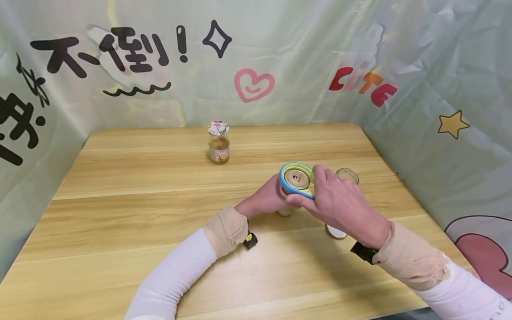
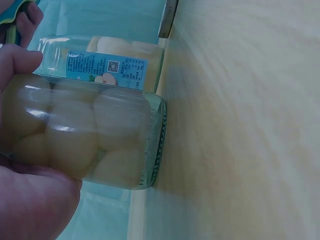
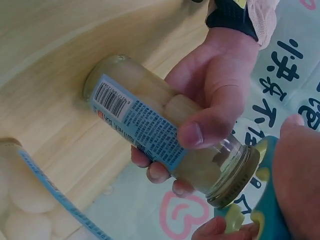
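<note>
Fingers of the right hand are, in the head view, curled round a blue-and-green ring opener, the thumb along its near side. Coming in from the other side, the left hand is wrapped round a jar of pale fruit over the right half of the table. What counts is that the jar sits below the ring, down and left of the right-hand fingers, its long axis rising to a gold lid that shows inside the ring. So the right hand is nearer the lid, while the left has the glass.

From the left wrist, the jar lies sideways across the view, base pointing away from the hand, left-hand fingers and thumb clasping opposite sides of it. Its glass is clear, packed with smooth, rounded, pale pieces; a blue-labelled jar shows just behind it.

By the right wrist view, the axis slants from the base, nearest the wood, to the lid beside the opener's yellow-green inner pads. I see a blue label with a barcode and dense print. Right-hand fingers partly cover the ring there, so I can't fairly say how snugly it fits the lid.
</note>
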